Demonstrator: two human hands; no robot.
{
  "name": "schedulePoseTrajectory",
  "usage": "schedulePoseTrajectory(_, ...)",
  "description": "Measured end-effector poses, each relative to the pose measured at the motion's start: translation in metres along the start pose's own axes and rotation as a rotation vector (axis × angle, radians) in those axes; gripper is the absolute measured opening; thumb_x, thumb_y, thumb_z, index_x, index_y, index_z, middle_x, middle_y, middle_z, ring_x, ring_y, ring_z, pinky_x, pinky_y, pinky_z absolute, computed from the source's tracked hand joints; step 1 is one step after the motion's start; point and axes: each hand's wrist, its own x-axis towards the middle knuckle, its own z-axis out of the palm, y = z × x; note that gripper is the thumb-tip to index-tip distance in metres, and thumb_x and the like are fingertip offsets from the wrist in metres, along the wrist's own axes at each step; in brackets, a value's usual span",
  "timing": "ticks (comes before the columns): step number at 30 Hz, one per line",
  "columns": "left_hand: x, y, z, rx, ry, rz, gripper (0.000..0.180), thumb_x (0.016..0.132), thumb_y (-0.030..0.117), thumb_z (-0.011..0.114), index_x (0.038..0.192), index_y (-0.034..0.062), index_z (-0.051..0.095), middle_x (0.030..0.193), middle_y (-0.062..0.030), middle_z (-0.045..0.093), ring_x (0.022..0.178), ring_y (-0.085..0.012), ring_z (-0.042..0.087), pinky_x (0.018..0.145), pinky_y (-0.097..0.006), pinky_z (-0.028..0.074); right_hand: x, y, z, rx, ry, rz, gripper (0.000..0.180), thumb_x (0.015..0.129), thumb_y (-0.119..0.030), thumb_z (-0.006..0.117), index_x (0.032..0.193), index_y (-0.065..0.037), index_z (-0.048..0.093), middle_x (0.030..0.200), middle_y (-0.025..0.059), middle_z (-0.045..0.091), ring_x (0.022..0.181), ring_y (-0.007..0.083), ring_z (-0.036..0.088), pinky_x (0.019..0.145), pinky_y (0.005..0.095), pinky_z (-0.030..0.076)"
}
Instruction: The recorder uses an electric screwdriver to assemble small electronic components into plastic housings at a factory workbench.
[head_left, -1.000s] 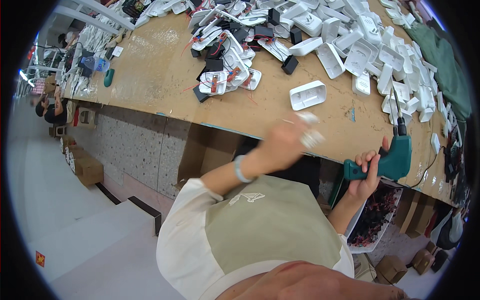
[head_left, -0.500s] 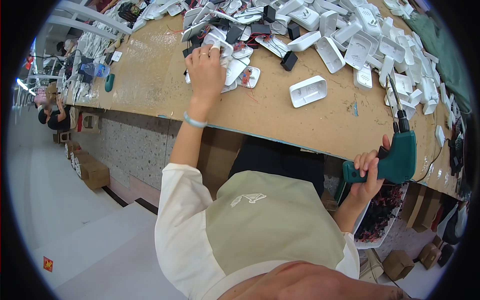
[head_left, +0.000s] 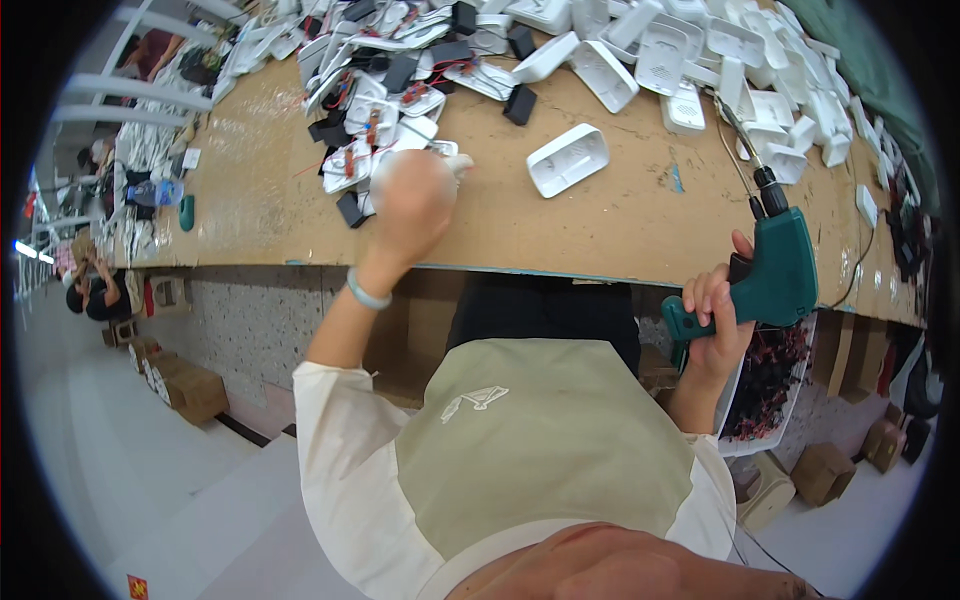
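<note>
My right hand [head_left: 718, 312] is closed around the grip of a green pistol-shaped soldering gun [head_left: 783, 268], its metal tip pointing up and away over the table. My left hand [head_left: 412, 205] is over the near side of a heap of white plastic covers with circuit boards [head_left: 372, 125], red wires and black boxes. Motion smears its fingers, and a small white bit shows beside the fingertips; whether it grips anything is hidden. Right of that hand, a single white plastic shell [head_left: 568, 160] lies with its hollow side up.
A large pile of white shells [head_left: 665, 55] covers the far right of the brown table [head_left: 480, 220]. Below its right edge stands a white bin [head_left: 765, 440] with dark and red wired parts. A green cloth [head_left: 860, 60] lies far right. Another person [head_left: 98, 290] sits at far left.
My left hand has come back from the heap toward the table's near edge. The soldering gun stays in my right hand. The whole view has shifted, with the table things appearing further left.
</note>
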Motion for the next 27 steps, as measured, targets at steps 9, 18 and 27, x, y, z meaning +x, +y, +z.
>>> schedulePoseTrajectory(9,-0.003,0.085,0.067,-0.217,0.093,-0.343,0.02,0.083,0.0,0.071,0.101,0.0072,0.074,0.1,-0.0137,0.063,0.078,-0.0228,0.06,0.066,-0.034,0.048,-0.009,-0.001,0.004,-0.078,0.058,0.12,0.059,0.095,-0.011,0.063,0.146,0.004,0.038,0.075,-0.0015,0.045,0.057,0.0065,0.04,0.061,0.026,0.04)
schedulePoseTrajectory(18,0.003,0.065,0.079,0.037,-0.076,-0.199,0.012,0.081,0.004,0.073,0.094,0.0039,0.072,0.112,-0.015,0.066,0.097,-0.0304,0.061,0.082,-0.045,0.047,-0.04,0.014,-0.017,-0.354,-0.093,0.172,0.052,0.09,-0.001,0.068,0.136,0.005,0.046,0.08,0.004,0.057,0.062,0.0105,0.052,0.058,0.0262,0.045)
schedulePoseTrajectory(27,-0.005,0.084,0.068,-0.247,0.066,-0.493,0.018,0.079,0.006,0.076,0.097,0.0018,0.075,0.102,-0.0128,0.056,0.089,-0.0273,0.053,0.083,-0.041,0.044,-0.063,0.04,-0.011,-0.571,-0.164,0.045,0.039,0.086,0.008,0.069,0.122,0.006,0.055,0.098,0.0119,0.072,0.071,0.0104,0.064,0.066,0.0244,0.052)
